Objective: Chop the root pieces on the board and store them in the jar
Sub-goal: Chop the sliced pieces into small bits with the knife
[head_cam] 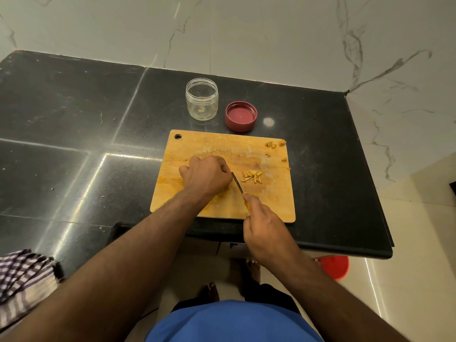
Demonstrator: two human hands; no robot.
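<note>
On the black counter point(74, 114), I see yellow slivers point(253, 176) right of my knife point(237, 182); right hand point(265, 232) grips it, left hand point(206, 175) curled on the board point(197, 146), hiding what it holds.

Red lid point(241, 116), perhaps checked purple cloth point(23, 280)

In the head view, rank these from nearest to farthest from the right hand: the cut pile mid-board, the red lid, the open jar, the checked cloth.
From the right hand:
1. Cut pile, on the board just beyond the knife tip.
2. Red lid, on the counter behind the board.
3. Open jar, left of the lid, slightly farther back.
4. Checked cloth, at the far-left counter edge.
</note>
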